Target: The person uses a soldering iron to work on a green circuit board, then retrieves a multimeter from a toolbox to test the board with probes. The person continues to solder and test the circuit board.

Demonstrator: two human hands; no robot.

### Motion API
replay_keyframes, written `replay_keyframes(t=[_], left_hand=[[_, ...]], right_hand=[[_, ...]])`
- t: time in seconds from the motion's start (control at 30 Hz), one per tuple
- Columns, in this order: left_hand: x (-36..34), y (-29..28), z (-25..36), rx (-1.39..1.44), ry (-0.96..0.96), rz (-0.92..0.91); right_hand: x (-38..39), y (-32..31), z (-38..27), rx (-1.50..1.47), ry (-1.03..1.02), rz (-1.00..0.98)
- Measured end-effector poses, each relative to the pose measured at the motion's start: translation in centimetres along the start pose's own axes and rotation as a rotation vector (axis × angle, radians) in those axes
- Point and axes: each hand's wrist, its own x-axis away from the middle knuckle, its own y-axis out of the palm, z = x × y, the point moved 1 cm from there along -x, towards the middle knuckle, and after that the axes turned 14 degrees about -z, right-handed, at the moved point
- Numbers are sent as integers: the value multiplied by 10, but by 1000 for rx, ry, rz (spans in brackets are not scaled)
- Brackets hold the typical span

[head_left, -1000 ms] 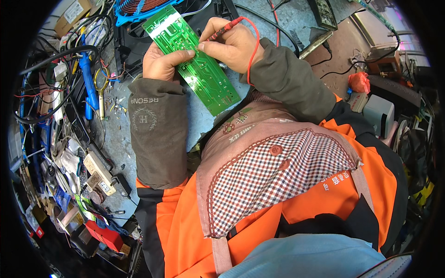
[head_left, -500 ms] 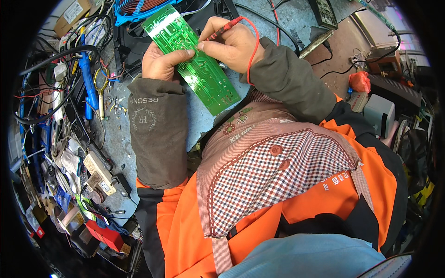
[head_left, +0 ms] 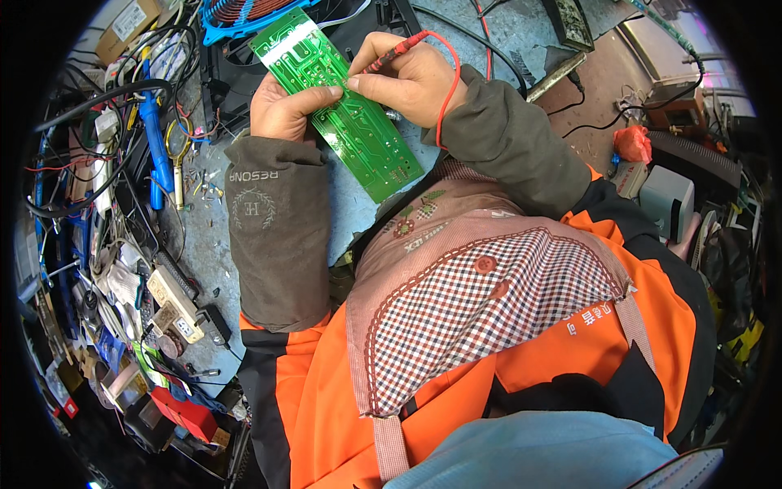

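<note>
A long green circuit board [head_left: 366, 147] is tilted over the bench, its soldered side up. My left hand [head_left: 281, 110] is closed on its left edge, with the thumb lying on the traces. My right hand [head_left: 407, 81] pinches a red test probe [head_left: 393, 51] with a red lead, angled down to the board beside my left thumb; where its tip meets the board is hard to make out. Behind the board is a black frame [head_left: 228, 85] with a blue-rimmed coil [head_left: 228, 20], partly hidden.
The grey bench [head_left: 212, 261] has tangled cables, a blue tool [head_left: 159, 147] and a pale power strip [head_left: 175, 306] along its left. A red box [head_left: 183, 411] lies lower left. At right are a red bag [head_left: 631, 145], grey boxy devices [head_left: 664, 204] and black cables. My apron and body fill the lower middle.
</note>
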Motion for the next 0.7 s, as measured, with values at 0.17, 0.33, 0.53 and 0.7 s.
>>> replay_keyframes(t=[0.17,0.33,0.53,0.7], left_hand=[[1,3,3,10,-14,8],[0,2,2,15,-10,-9],[1,3,3,23,-8,7],[-1,2,1,19,-5,-9]], right_hand=[[-1,2,1,25,-16,19],[0,2,2,7,-13,32],[2,1,-4,44,-5,-9],[1,1,-1,44,8,34]])
